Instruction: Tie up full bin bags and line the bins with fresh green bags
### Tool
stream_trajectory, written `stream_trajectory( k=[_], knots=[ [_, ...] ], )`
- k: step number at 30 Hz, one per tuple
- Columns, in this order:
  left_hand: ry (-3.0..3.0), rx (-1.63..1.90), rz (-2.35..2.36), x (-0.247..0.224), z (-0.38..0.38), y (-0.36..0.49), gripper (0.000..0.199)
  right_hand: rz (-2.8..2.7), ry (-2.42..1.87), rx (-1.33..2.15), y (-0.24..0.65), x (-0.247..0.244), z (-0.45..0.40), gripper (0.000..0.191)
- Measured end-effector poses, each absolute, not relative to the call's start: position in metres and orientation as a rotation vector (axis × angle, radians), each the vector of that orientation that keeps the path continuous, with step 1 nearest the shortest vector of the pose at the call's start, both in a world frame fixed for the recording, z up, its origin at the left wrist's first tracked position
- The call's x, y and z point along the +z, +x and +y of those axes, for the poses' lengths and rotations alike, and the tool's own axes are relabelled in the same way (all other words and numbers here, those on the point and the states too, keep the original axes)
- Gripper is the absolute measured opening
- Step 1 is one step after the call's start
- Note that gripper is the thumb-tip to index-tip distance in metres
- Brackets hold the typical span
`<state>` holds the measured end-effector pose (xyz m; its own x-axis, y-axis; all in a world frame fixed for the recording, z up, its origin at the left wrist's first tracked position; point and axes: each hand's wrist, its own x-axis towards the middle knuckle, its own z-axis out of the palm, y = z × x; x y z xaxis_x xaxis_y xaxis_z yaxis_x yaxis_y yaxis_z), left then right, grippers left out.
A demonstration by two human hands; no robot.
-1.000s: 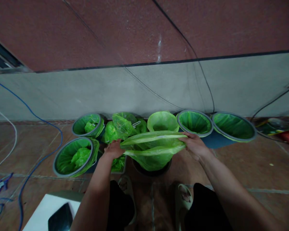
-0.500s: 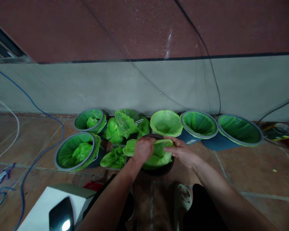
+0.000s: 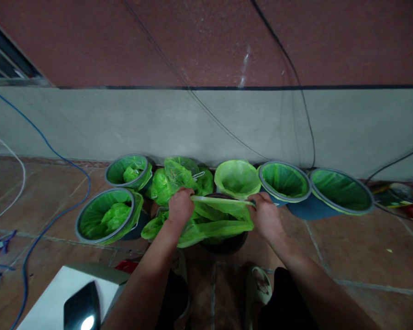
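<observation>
A green bag point(image 3: 206, 233) is stretched wide over a dark round bin point(image 3: 227, 245), its far edge pulled taut. My left hand point(image 3: 181, 205) is closed on the left end of that edge. At the right end, my right hand point(image 3: 264, 211) grips the same edge. The bag's near side hangs loose, and its left part overlaps crumpled green plastic in a small container. Most of the dark bin is hidden beneath the bag.
Lined buckets stand at the left point(image 3: 105, 215) and right point(image 3: 285, 181). Knotted green bags point(image 3: 179, 176) and a lined bin point(image 3: 237, 178) are by the wall. A phone point(image 3: 82, 307) lies on a white box point(image 3: 48, 298); a blue hose point(image 3: 51, 224) crosses the floor.
My hands have moved apart, the left one leftward and the right one rightward. Between them the bag's edge has gone from bunched to stretched out.
</observation>
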<state>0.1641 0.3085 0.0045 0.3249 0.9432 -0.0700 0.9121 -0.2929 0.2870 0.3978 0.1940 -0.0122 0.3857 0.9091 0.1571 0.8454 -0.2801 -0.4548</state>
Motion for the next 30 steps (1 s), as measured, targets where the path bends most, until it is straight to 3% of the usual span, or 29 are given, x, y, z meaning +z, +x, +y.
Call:
stream_trajectory(
  k=[4,8,10,12,16,24,30],
  knots=[
    [2.296,-0.026,1.612,-0.007,0.309,0.159,0.034,-1.459,-2.170,0.058,0.403,-0.008,0.193,0.023],
    [2.321,0.102,1.349,-0.010,0.301,0.173,0.078,-1.506,-2.117,0.107,0.398,-0.007,0.192,0.022],
    [2.359,0.272,1.155,-0.008,0.291,0.187,0.085,-1.532,-2.085,0.137,0.393,-0.007,0.191,0.022],
    [2.381,0.428,0.963,-0.006,0.281,0.201,0.077,-1.554,-2.041,0.154,0.386,-0.008,0.191,0.022],
    [2.383,0.573,0.891,-0.007,0.269,0.217,0.026,-1.632,-1.931,0.204,0.376,-0.012,0.191,0.020],
    [2.384,0.609,1.248,-0.010,0.284,0.201,0.024,-1.610,-1.970,0.315,0.384,-0.025,0.195,0.014],
    [2.365,0.525,1.466,-0.001,0.290,0.195,0.027,-1.696,-2.303,0.358,0.388,-0.015,0.195,0.026]
  ],
)
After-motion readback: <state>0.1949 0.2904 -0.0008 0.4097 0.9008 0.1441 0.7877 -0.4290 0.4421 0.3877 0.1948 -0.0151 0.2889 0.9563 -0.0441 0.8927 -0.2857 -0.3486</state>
